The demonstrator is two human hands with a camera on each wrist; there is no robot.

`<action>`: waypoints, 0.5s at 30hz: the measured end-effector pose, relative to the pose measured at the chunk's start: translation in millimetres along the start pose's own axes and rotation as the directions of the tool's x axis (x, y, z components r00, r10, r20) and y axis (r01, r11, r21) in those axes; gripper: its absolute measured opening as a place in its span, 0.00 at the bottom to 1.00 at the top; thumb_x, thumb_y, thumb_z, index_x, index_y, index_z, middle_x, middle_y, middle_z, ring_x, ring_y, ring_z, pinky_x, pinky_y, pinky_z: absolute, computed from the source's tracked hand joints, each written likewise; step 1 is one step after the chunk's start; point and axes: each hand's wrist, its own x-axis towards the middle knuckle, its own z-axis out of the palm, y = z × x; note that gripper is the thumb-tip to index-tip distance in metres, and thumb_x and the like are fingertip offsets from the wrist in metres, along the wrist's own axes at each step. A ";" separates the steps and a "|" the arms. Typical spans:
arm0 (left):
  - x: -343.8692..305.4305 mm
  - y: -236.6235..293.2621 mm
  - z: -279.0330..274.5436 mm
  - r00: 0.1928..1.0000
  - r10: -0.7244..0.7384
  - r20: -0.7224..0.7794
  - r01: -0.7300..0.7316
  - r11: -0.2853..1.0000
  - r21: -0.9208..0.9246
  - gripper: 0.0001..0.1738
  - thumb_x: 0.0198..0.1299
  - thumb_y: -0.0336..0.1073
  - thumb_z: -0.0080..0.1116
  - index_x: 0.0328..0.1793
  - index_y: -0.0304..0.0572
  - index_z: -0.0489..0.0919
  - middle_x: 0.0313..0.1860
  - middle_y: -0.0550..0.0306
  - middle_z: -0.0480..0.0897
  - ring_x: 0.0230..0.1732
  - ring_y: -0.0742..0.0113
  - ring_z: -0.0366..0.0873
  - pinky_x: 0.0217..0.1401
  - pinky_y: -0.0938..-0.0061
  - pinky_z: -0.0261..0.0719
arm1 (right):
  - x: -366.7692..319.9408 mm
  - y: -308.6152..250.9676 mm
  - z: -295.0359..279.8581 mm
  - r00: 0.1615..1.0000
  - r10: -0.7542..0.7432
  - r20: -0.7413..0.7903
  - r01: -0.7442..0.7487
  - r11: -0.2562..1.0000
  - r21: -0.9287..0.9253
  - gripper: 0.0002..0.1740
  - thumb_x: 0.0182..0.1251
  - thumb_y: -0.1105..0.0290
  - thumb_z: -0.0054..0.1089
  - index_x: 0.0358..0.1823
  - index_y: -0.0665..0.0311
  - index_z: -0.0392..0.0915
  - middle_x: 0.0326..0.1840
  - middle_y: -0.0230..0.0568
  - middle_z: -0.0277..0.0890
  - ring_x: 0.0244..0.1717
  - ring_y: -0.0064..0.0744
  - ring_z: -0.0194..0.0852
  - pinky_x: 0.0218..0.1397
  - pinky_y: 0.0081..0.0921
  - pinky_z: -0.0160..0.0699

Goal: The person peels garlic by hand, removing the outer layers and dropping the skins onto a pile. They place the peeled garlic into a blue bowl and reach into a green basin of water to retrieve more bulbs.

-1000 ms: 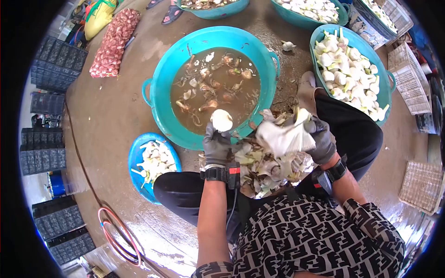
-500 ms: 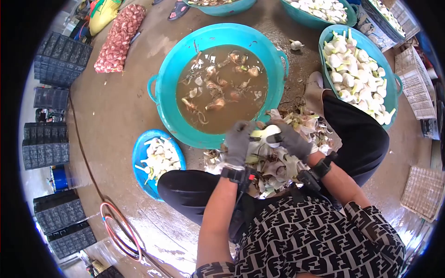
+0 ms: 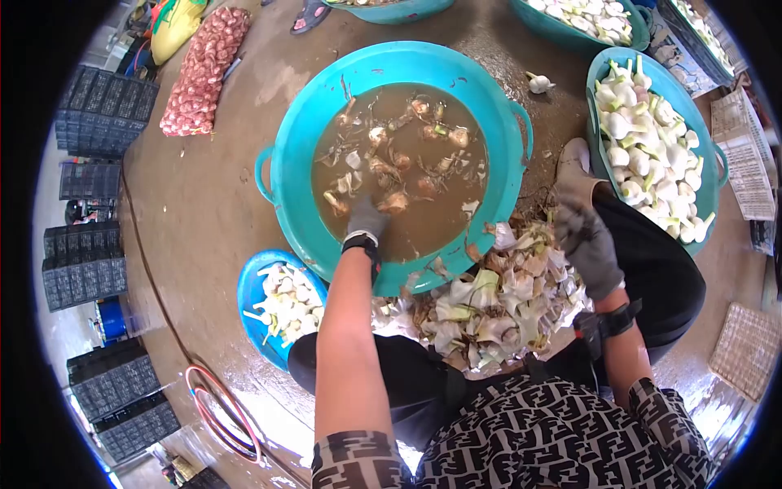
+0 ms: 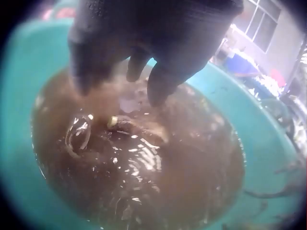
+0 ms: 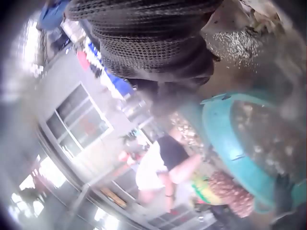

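Note:
In the head view, my gloved left hand [image 3: 368,218] reaches into the brown water of the turquoise basin [image 3: 295,134], beside a root-covered bulb [image 3: 394,202]. The left wrist view has the fingers of my left hand [image 4: 148,48] pointing down, slightly apart, with nothing visible between them; a bulb with a pale green stem end [image 4: 139,128] floats below. My gloved right hand [image 3: 588,248], blurred, hangs over the right leg beside a heap of peeled skins [image 3: 497,314]. Its fingers look loosely bent in the right wrist view, and no bulb shows in this hand [image 5: 148,43].
A blue bowl [image 3: 249,308] of white bulbs stands left of the basin, and a larger tub [image 3: 601,90] of them at the right. A filled red net sack [image 3: 205,73] lies back left. One bulb [image 3: 538,83] sits on the floor. A hose [image 3: 199,407] coils lower left.
My hands have parted and the white bulb between them is gone from both. My left hand has moved forward into the basin, my right hand out to the right, over the leg.

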 end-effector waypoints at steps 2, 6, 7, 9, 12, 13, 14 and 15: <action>10.4 -2.8 15.7 0.990 -0.028 0.140 0.018 0.997 0.070 0.25 0.49 0.45 0.60 0.54 0.45 0.75 0.53 0.45 0.76 0.56 0.47 0.72 0.59 0.62 0.69 | 2.7 10.0 10.7 0.997 0.052 0.058 -0.033 0.959 -0.280 0.16 0.64 0.69 0.48 0.51 0.65 0.71 0.34 0.35 0.74 0.33 0.25 0.74 0.43 0.19 0.71; -6.6 19.8 -2.6 0.975 -0.060 0.216 0.029 0.989 0.145 0.22 0.51 0.48 0.53 0.49 0.47 0.79 0.49 0.47 0.79 0.53 0.51 0.75 0.56 0.63 0.71 | 12.1 53.6 13.2 0.980 -0.122 0.157 0.197 0.474 -0.858 0.17 0.59 0.62 0.56 0.50 0.57 0.75 0.38 0.38 0.77 0.34 0.35 0.77 0.45 0.25 0.73; -16.5 28.2 -15.5 0.971 -0.034 0.236 -0.010 0.983 0.182 0.21 0.51 0.48 0.53 0.47 0.46 0.80 0.47 0.47 0.79 0.51 0.51 0.76 0.55 0.63 0.72 | 16.3 64.9 14.1 0.949 -0.179 0.260 0.289 0.156 -0.945 0.18 0.57 0.61 0.58 0.49 0.55 0.75 0.39 0.39 0.77 0.36 0.39 0.77 0.46 0.27 0.74; -43.0 51.4 -47.6 0.955 0.018 0.294 -0.099 0.960 0.261 0.20 0.50 0.49 0.53 0.44 0.46 0.81 0.45 0.48 0.81 0.48 0.51 0.78 0.53 0.64 0.73 | 24.4 81.5 29.9 0.916 -0.217 0.338 0.367 0.114 -0.923 0.20 0.56 0.58 0.59 0.50 0.52 0.75 0.41 0.40 0.77 0.39 0.44 0.77 0.47 0.32 0.74; -86.4 89.2 -78.8 0.918 0.085 0.388 -0.240 0.897 0.370 0.21 0.50 0.51 0.52 0.37 0.41 0.83 0.40 0.48 0.82 0.43 0.52 0.80 0.48 0.64 0.75 | 22.4 93.4 65.0 0.904 -0.171 0.392 0.383 -0.083 -0.920 0.23 0.54 0.55 0.60 0.51 0.54 0.74 0.45 0.42 0.75 0.47 0.43 0.74 0.49 0.34 0.73; -100.2 101.9 -86.8 0.906 0.100 0.411 -0.266 0.891 0.369 0.21 0.49 0.51 0.52 0.37 0.41 0.83 0.39 0.48 0.82 0.42 0.52 0.80 0.47 0.64 0.75 | 22.2 94.4 76.2 0.907 -0.141 0.397 0.372 -0.174 -0.912 0.25 0.53 0.55 0.61 0.51 0.56 0.73 0.46 0.42 0.75 0.50 0.41 0.72 0.50 0.34 0.73; -116.4 115.5 -97.1 0.893 0.114 0.434 -0.291 0.884 0.367 0.21 0.49 0.51 0.52 0.37 0.41 0.83 0.38 0.48 0.82 0.42 0.52 0.80 0.47 0.64 0.75 | 22.4 91.9 89.7 0.944 -0.029 0.330 0.320 -0.177 -0.931 0.25 0.53 0.54 0.61 0.51 0.56 0.73 0.46 0.43 0.75 0.50 0.42 0.73 0.51 0.35 0.72; -129.4 125.4 -102.9 0.881 0.127 0.456 -0.315 0.877 0.363 0.22 0.49 0.51 0.52 0.36 0.40 0.83 0.38 0.48 0.82 0.41 0.52 0.80 0.46 0.64 0.75 | 23.0 88.0 102.5 0.963 0.082 0.256 0.268 -0.186 -0.945 0.26 0.52 0.54 0.61 0.51 0.56 0.73 0.46 0.43 0.75 0.49 0.44 0.73 0.51 0.35 0.72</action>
